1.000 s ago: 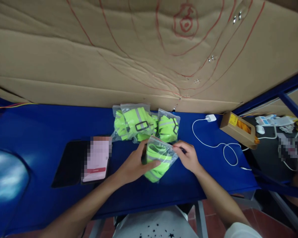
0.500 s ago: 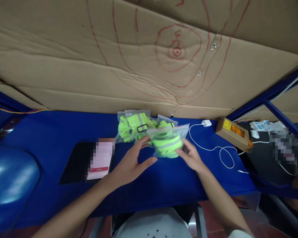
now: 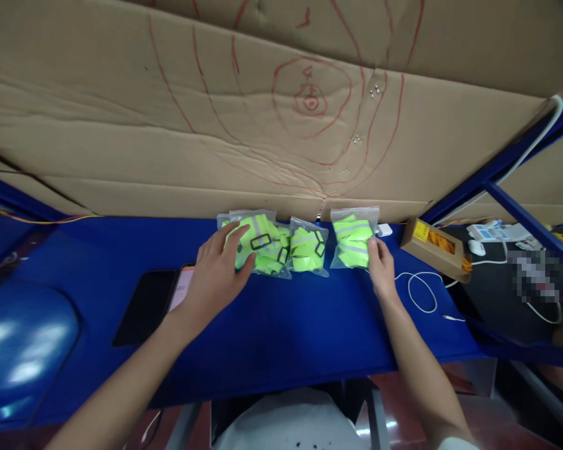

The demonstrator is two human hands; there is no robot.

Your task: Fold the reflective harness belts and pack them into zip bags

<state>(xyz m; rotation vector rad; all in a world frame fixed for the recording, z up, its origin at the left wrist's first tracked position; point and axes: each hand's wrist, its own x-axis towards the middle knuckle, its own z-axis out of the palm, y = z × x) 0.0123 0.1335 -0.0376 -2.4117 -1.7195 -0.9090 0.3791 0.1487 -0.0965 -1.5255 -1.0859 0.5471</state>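
Note:
My right hand (image 3: 381,265) pinches the right edge of a clear zip bag (image 3: 351,240) with a folded neon-yellow reflective strap inside. The bag is at the back of the blue table. Over the left side of a small pile of similar bags (image 3: 263,244), my left hand (image 3: 221,265) is open, thumb apart from the fingers. Black buckles show through the plastic there; whether the fingertips touch the pile I cannot tell. Between the pile and the held bag lies another bagged strap (image 3: 307,247), its black buckle at the right.
A phone (image 3: 182,287), partly behind my left hand, lies beside a black flat device (image 3: 145,306). To the right are a white charger (image 3: 383,230) with its cable (image 3: 425,306) and a small cardboard box (image 3: 434,249). Cardboard (image 3: 169,156) with red rings stands behind the table.
The bag that was in front of the others between my hands has moved right and back, with my right hand on it. My left hand has moved left to the pile. The view has shifted slightly.

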